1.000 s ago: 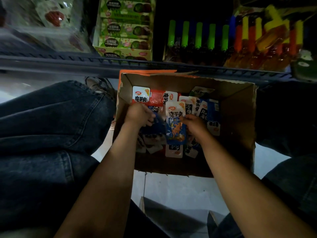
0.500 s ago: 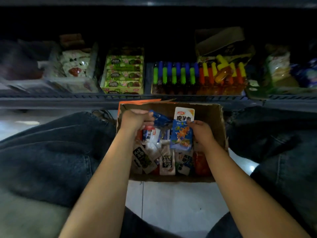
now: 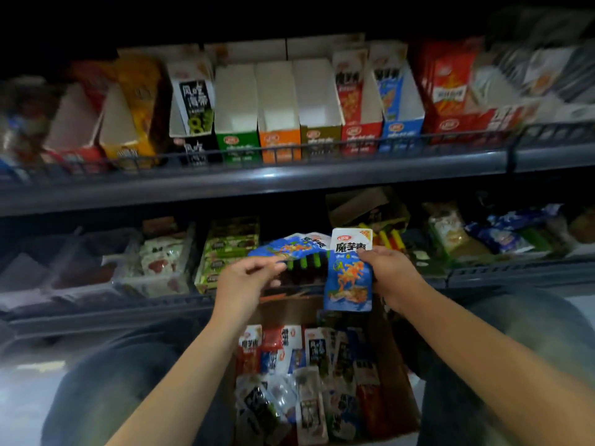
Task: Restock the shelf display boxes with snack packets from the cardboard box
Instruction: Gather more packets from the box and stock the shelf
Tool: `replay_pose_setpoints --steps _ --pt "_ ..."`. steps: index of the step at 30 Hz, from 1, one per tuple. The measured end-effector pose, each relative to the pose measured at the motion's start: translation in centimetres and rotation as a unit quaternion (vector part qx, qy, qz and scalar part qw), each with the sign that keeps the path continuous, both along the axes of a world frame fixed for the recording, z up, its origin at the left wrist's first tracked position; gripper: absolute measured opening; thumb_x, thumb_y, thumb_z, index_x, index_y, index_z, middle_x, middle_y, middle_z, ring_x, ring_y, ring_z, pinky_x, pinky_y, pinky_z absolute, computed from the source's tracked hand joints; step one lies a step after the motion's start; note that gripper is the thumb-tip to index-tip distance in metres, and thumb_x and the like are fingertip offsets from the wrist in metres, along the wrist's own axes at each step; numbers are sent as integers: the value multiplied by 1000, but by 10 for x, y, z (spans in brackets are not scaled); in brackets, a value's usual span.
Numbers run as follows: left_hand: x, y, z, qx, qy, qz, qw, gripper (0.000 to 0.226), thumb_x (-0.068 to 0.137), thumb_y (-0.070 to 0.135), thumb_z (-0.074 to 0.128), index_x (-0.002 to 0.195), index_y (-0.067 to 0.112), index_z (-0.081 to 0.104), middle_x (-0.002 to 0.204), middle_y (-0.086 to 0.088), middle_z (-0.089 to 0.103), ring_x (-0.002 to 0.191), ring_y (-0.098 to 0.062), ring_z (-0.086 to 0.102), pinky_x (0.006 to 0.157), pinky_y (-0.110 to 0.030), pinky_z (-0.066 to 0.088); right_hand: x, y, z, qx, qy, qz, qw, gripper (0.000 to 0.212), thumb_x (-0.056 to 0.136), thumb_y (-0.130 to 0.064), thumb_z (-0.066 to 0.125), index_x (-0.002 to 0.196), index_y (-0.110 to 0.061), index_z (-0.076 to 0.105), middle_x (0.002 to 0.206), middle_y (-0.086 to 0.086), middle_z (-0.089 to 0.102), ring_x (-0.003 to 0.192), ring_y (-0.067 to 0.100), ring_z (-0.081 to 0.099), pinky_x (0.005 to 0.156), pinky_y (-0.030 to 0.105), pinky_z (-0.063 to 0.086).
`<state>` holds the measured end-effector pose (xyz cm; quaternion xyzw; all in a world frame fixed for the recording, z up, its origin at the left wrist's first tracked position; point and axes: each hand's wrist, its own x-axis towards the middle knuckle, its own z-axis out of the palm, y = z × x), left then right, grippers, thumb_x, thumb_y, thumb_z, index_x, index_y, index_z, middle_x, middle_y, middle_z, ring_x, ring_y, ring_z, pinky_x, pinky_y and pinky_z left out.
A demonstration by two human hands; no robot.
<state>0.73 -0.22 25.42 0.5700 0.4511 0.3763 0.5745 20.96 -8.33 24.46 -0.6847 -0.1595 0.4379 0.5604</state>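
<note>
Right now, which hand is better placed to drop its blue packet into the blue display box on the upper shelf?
Probably the right hand. It grips an upright blue packet almost directly below the blue display box. The left hand pinches a bent packet farther left.

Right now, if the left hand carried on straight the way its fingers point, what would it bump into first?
The left hand points right, pinching a blue packet. Going on that way, it would probably first meet the upright blue packet gripped by the right hand, though depth between them is unclear.
</note>
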Motion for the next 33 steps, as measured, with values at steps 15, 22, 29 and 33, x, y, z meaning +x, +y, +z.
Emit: replay_pose_setpoints --steps 15,22,29,33 --pt "25 -16 -2 171 -52 68 982 30 75 -7 70 74 23 75 81 9 73 77 -6 67 70 -18 53 5 13 14 41 160 -61 984 13 97 -20 47 97 -9 55 89 11 65 73 25 61 61 31 46" --pt "34 -23 -4 166 -36 14 985 33 74 -9 70 72 24 74 77 12 72 80 4 65 71 -10 49 5 18 18 90 222 -8 971 40 93 -42 50 115 -11 62 110 13 69 101 32 66 80 42 54" --pt "33 -22 1 214 -31 18 976 36 74 -10 69 75 26 73 80 18 70 82 3 64 73 -10 48 4 15 15 72 193 1 979 38 90 -34 59 117 -8 62 106 14 70 95 32 67 82 44 54" --pt "26 -11 3 220 -43 46 974 42 73 -10 71 75 32 74 76 20 69 78 3 63 73 -9 46 1 17 13 70 224 21 972 41 90 -41 55 117 -12 63 108 12 70 99 30 67 82 42 53"
